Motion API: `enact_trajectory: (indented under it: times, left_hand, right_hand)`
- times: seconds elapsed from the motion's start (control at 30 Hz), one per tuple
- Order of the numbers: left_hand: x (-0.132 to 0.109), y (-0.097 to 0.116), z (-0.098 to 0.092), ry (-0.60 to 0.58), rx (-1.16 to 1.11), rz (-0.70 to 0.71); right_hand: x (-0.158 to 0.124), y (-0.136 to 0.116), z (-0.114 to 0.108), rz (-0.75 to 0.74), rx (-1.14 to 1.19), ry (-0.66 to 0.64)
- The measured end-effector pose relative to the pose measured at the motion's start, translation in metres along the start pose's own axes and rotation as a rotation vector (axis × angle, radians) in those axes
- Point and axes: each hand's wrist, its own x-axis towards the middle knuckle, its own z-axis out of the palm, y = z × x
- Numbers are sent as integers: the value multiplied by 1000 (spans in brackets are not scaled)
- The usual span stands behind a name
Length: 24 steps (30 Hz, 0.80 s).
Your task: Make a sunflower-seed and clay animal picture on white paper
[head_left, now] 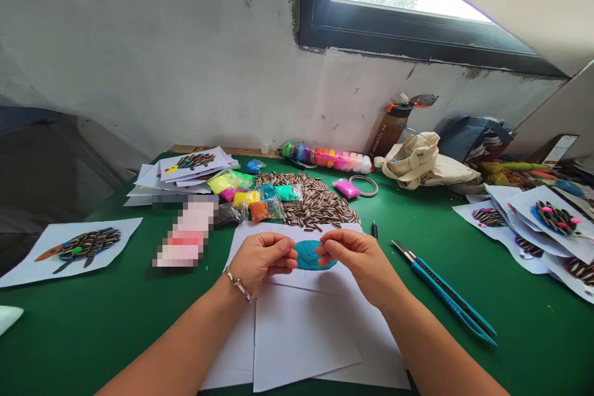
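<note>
Teal clay (307, 256) lies as a flattened oval on the white paper (297, 337), between the two hands and near the middle of the green mat (69, 340). Far left sits a finished seed picture (78, 249), and a pixelated patch (183, 235) hides whatever lies to its right. Behind that come a paper stack (185, 168), bagged clay (232, 182) and a heap of striped sunflower seeds (318, 205). The left hand (262, 258), with a metal bracelet (239, 283) on its wrist, has its fingers (283, 247) curled and pinched in, their tips on the clay's left edge. The right hand (355, 257) mirrors it, fingers bent and gripping the right edge. Neither hand is clenched into a fist. Gentle, even pressure from both sides, using the pads rather than the nails, looks best for keeping such soft clay smooth and of one thickness. To the right lie a pen (374, 230), a blue craft knife (440, 291) and more seed pictures (552, 226).
</note>
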Motion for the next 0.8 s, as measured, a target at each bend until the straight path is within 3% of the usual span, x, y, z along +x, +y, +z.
enact_trajectory:
  times: [0.4, 0.53, 0.63, 0.8]
  left_hand:
    - [2, -1, -1, -6, -15, 23]
    - [2, -1, 1, -24, -15, 14]
    - [2, -3, 1, -36, -27, 4]
    - [6, -6, 1, -37, -38, 0]
  right_hand:
    - [-3, 1, 2, -115, -403, 29]
    - [-12, 16, -2, -251, -665, 100]
    - [-16, 31, -5, -352, -770, 76]
    - [-21, 39, -5, -393, -873, 74]
